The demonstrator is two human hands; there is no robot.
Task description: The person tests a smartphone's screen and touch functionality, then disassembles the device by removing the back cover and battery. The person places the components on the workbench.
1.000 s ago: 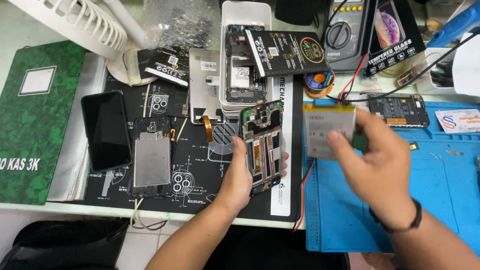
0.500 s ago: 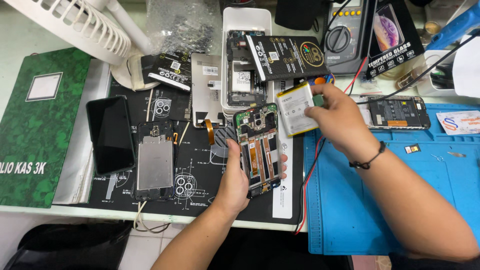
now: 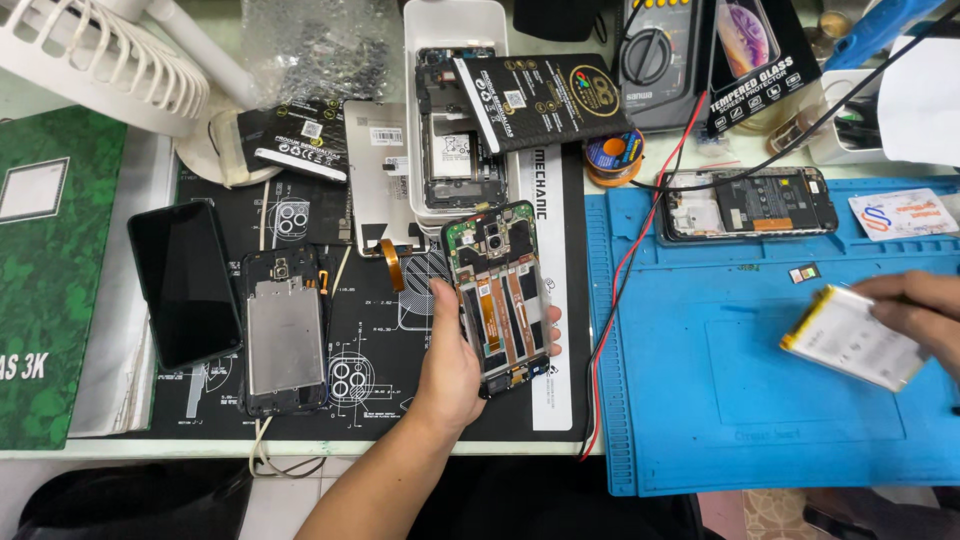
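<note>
We are clasping the opened phone [image 3: 497, 298] in our left hand [image 3: 450, 360], tilted above the black mat [image 3: 380, 400]. Our right hand [image 3: 915, 315] is pinching the flat battery [image 3: 850, 338] over the blue mat [image 3: 700, 400], well apart from the phone.

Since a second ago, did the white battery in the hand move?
Yes. The right hand carried the white battery rightward and toward the person, from beside the opened phone in the left hand out over the blue mat.
</note>
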